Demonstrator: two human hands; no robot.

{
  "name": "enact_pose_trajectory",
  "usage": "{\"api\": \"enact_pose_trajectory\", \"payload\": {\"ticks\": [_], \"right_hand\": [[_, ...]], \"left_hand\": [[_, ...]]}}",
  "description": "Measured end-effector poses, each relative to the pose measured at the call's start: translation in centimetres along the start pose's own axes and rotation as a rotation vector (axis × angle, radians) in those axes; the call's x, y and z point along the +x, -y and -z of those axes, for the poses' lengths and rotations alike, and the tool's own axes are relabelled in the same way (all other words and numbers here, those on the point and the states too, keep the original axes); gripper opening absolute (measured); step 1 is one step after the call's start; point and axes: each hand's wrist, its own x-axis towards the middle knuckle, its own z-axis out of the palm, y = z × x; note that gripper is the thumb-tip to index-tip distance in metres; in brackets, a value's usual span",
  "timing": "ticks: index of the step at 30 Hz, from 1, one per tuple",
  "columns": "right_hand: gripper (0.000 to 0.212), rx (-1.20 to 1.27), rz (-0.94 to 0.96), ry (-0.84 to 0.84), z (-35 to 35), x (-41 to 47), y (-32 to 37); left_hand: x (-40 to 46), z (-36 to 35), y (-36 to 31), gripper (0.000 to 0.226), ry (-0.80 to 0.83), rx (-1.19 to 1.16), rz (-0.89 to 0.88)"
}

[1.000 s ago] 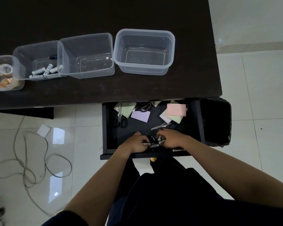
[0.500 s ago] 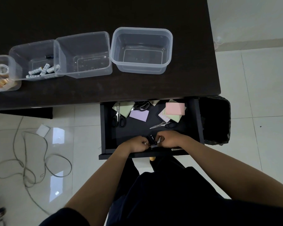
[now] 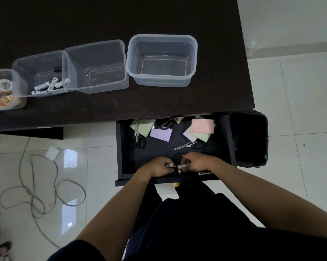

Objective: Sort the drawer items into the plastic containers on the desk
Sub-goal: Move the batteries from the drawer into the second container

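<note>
Dark wooden counter across the upper frame carries four clear plastic containers; the two at left hold tape and white batteries, the others nothing. At lower centre, in the open black drawer, left hand and right hand pinch more batteries, bunched tighter than a second ago; scissors and pastel note pads remain

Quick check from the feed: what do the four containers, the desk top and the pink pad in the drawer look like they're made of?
Containers: clear, slightly frosted plastic; the desk shows through the walls.
Desk top: dark brown, matte, likely wood or laminate; grain is too faint to tell.
Pink pad: paper, matte, flat stacked sheets with square edges, probably sticky notes.
</note>
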Motion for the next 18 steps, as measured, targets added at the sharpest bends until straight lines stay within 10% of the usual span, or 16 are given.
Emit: {"api": "enact_pose_trajectory", "payload": {"ticks": [18], "right_hand": [[0.014, 0.399, 0.045, -0.278, 1.3, -2.5, 2.4]], "left_hand": [[-4.7, 2.7, -0.8, 0.01, -0.277, -0.176, -0.019]]}}
